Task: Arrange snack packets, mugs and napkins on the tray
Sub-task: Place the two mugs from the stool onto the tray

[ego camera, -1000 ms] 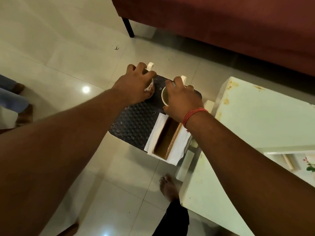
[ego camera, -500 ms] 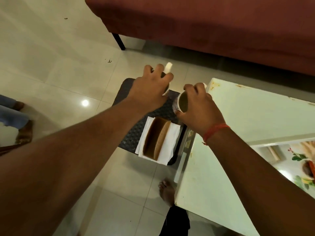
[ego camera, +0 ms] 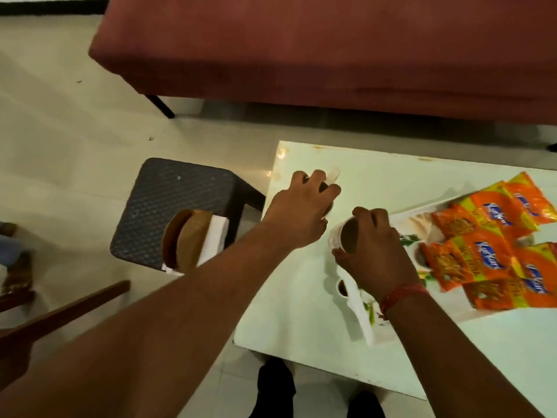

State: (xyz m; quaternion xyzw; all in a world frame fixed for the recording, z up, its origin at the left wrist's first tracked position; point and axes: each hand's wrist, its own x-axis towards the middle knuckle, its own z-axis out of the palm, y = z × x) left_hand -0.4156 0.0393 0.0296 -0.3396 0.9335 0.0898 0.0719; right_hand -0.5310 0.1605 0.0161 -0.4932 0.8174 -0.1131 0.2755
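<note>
Mugs sit in both hands above the pale table (ego camera: 301, 312). The left hand (ego camera: 298, 212) curls down over the rim of one mug (ego camera: 330, 182), which is almost wholly hidden beneath the fingers; only a white handle and a sliver of the rim show past the fingertips, over the table's far left part. The right hand (ego camera: 376, 251) grips a second mug (ego camera: 342, 238) from above, fingers wrapped round its rim, with the dark inside of the mug facing the camera; whether anything is in it cannot be told. This mug hangs at the left end of the white tray (ego camera: 361, 315), which lies on the table to the right of both hands. Orange snack packets (ego camera: 488, 245) are spread over the right part of the tray, overlapping one another, just beside the right wrist with its red thread band (ego camera: 404, 292). Left of the table stands a dark woven stool (ego camera: 168, 206), and on its near right corner rests a brown holder with white napkins (ego camera: 217, 236), well apart from both hands. Beyond the table runs a dark red sofa (ego camera: 301, 49).
</note>
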